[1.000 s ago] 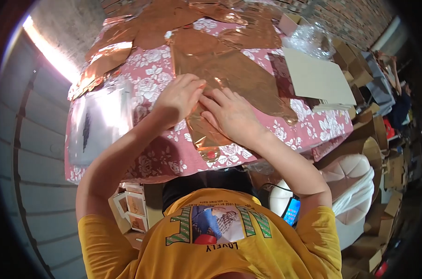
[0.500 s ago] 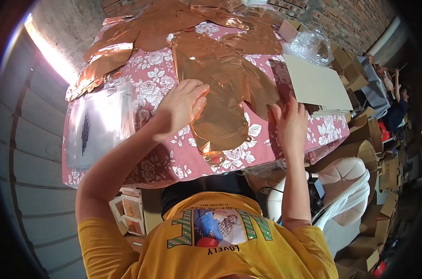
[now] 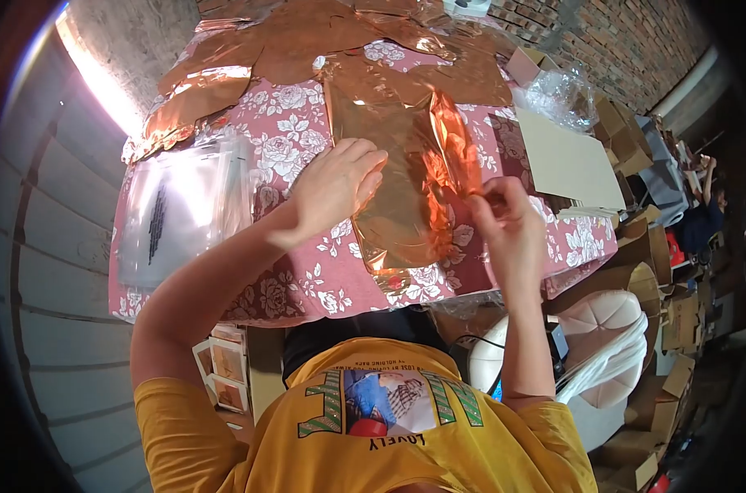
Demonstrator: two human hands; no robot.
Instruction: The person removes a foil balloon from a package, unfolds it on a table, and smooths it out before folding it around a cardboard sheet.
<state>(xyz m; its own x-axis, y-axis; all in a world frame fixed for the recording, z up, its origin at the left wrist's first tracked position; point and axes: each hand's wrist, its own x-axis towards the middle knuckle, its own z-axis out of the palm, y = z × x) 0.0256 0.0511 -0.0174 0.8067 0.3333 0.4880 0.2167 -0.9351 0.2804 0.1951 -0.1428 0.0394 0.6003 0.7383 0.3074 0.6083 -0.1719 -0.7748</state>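
Pinching copper-coloured foil [image 3: 399, 168], the right hand [image 3: 513, 228] could crease it by tugging unevenly beside the loosely flat left hand [image 3: 338, 182].

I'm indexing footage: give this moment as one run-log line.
left hand: at copper foil left edge; right hand: fingers pinching foil's right edge; clear plastic: left of foil; pale boards: right

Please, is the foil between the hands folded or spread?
Partly spread: the copper foil lies mostly flat, its crumpled side raised by the right hand.
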